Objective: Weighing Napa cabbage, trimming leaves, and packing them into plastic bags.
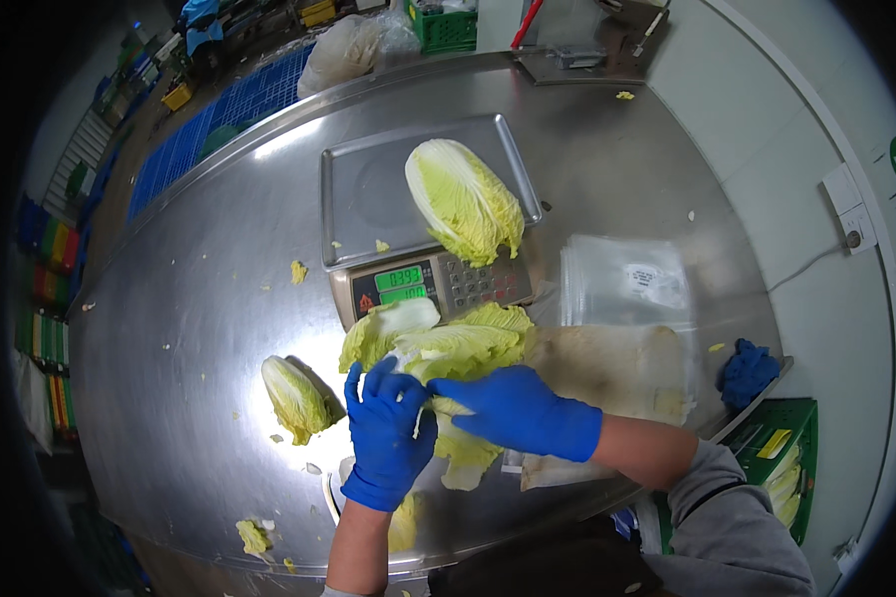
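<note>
Both my hands wear blue gloves and meet at loose napa cabbage leaves in front of the scale. My left hand curls its fingers and thumb around the leaf bases. From the right, my right hand pinches a leaf at its fingertips; a pale leaf hangs below it. What lies between the palms is partly hidden. A large napa cabbage lies on the pan of the digital scale, whose display is lit green. Left of my hands lies a smaller cabbage heart.
Clear plastic bags and a stained, flat brownish sheet lie right of the scale. A crumpled blue glove sits at the table's right edge, above a green crate holding cabbage. Leaf scraps dot the steel table.
</note>
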Demonstrator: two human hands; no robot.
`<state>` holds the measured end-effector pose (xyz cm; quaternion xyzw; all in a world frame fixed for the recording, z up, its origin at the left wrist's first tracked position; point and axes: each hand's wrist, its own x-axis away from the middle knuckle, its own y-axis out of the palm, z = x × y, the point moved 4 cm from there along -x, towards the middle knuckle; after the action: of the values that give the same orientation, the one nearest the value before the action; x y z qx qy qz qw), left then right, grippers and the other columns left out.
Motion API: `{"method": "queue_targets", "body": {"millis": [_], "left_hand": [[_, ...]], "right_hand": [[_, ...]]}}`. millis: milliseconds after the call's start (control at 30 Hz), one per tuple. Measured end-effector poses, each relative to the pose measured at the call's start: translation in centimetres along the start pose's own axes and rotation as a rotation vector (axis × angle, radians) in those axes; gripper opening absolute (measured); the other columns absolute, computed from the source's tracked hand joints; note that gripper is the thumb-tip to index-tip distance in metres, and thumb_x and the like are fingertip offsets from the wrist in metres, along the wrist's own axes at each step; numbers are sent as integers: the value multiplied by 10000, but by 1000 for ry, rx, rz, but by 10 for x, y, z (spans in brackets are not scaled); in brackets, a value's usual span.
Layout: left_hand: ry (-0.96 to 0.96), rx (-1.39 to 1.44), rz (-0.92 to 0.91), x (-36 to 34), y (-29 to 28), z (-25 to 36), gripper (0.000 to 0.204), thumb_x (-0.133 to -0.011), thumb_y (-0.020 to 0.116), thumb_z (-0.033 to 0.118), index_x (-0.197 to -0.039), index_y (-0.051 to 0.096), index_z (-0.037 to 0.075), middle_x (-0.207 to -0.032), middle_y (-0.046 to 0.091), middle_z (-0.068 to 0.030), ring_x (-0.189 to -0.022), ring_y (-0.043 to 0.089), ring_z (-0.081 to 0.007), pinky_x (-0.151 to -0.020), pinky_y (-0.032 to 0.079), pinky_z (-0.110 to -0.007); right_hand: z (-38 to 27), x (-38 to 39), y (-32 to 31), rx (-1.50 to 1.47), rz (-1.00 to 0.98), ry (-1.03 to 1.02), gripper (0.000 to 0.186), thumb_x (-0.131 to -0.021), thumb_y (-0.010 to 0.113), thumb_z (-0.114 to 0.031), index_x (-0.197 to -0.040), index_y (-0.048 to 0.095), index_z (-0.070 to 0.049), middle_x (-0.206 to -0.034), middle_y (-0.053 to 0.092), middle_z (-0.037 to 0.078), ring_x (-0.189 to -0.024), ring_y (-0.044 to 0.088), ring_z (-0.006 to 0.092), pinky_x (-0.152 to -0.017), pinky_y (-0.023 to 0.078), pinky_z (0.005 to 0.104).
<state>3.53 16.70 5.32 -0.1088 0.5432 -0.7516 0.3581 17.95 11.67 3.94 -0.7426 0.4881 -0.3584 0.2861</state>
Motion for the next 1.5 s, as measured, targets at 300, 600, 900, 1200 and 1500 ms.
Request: {"method": "queue_targets", "body": {"millis": [300,600,900,1200,1500], "left_hand": [[-188,328,343,-28,23,-31,526,-701,704,54,-1191,517,19,-1263,487,-166,-1200,452,-334,-1003,366,-408],[-562,51,377,18,96,-132,546,-708,691,70,-1223,513,38,-1071,579,-175,-984,546,-349,-843,439,-422],[-617,49,31,87,66,-122,454,-718,657,22,-1165,590,69,-1074,580,-157,-957,573,-294,-842,464,-363],[-535,403,308,16,5,-78,501,-798,678,115,-1252,491,13,-1226,542,-142,-1139,509,-256,-939,405,-382],[-340,537,388,-91,-15,-52,466,-799,671,98,-1236,519,40,-1214,564,-107,-1127,528,-215,-942,393,-366]], "right_hand": [[79,-24,-132,-1117,796,26,382,-839,662,-190,-1140,573,27,-1002,643,72,-880,602,111,-778,489,268],[109,-71,-136,87,869,284,691,-781,646,-433,-1299,433,-29,-1221,496,170,-1031,546,304,-843,461,411],[115,-52,-159,-38,1181,25,632,-829,651,-354,-1314,412,-26,-1288,450,202,-1178,459,340,-986,373,402],[106,-70,-148,-17,1016,114,669,-845,599,-435,-1302,412,17,-1202,525,240,-1140,489,364,-968,392,419],[92,-94,-145,181,829,322,749,-737,666,-458,-1269,431,13,-1064,595,186,-944,584,326,-832,456,428]]}}
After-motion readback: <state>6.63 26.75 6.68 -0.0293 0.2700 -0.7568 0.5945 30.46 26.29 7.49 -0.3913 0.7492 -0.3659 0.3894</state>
